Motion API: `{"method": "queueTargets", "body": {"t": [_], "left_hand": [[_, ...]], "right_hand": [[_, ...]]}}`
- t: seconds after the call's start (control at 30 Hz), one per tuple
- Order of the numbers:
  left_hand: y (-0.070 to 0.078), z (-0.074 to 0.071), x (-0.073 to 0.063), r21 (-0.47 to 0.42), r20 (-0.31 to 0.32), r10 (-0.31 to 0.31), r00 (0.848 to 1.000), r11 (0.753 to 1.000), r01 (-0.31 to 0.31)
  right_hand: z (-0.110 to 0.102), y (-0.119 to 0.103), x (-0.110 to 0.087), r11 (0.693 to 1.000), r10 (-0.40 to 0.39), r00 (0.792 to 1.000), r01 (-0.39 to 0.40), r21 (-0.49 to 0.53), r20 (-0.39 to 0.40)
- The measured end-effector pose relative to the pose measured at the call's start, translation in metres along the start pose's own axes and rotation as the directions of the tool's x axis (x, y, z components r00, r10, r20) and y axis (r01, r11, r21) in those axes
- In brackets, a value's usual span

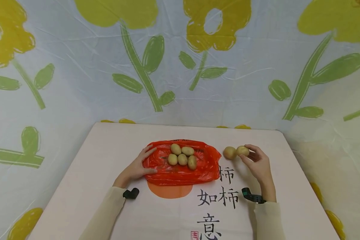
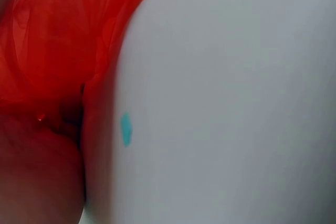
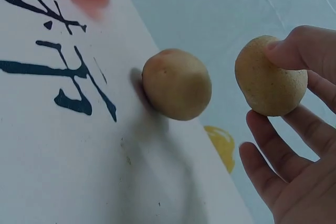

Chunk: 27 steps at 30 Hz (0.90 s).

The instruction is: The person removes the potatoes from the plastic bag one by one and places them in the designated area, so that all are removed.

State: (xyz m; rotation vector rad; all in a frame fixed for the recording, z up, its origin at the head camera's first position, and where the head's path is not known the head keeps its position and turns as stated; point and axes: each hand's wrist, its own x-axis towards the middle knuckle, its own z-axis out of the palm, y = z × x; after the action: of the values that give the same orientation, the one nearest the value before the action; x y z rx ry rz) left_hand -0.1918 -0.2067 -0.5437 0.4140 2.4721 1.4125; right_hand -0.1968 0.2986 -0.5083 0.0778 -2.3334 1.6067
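A red plastic bag (image 1: pixel 159 175) is spread on the table, and several potatoes (image 1: pixel 182 159) lie clustered on its middle. My left hand (image 1: pixel 135 167) rests at the bag's left end, thumb and fingers spread wide over its edge. In the left wrist view, red plastic (image 2: pixel 58 40) lies right against the hand. My right hand (image 1: pixel 259 161) pinches a potato (image 3: pixel 265 80) between thumb and fingertips, to the right of the bag. Close beside that, another potato (image 3: pixel 176 85) sits on the table.
The pale table cover (image 1: pixel 102 160) bears black brush characters (image 1: pixel 217 196) and an orange round print (image 1: pixel 170 191) in front of the bag. A flower-printed cloth (image 1: pixel 243 96) hangs behind and along both sides of the table.
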Motion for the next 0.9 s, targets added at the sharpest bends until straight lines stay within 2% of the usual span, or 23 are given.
{"method": "queueTargets", "body": {"t": [0.4, 0.57, 0.67, 0.9], "left_hand": [[-0.004, 0.005, -0.001, 0.007, -0.002, 0.005, 1.0, 1.0, -0.005], [-0.003, 0.004, 0.0, -0.003, -0.021, 0.008, 1.0, 1.0, -0.008], [-0.002, 0.003, -0.002, 0.001, -0.015, -0.004, 1.0, 1.0, 0.004], [-0.002, 0.0, -0.001, -0.039, -0.008, 0.013, 1.0, 0.999, -0.013]], "right_hand": [[-0.003, 0.015, 0.0, 0.984, 0.114, 0.994, -0.113, -0.137, -0.004], [-0.001, 0.018, 0.0, 0.983, 0.12, 0.993, -0.12, -0.136, -0.007], [-0.001, 0.019, 0.0, 0.983, 0.124, 0.992, -0.125, -0.135, -0.011], [-0.002, 0.024, -0.001, 0.976, 0.146, 0.989, -0.143, -0.167, 0.006]]}}
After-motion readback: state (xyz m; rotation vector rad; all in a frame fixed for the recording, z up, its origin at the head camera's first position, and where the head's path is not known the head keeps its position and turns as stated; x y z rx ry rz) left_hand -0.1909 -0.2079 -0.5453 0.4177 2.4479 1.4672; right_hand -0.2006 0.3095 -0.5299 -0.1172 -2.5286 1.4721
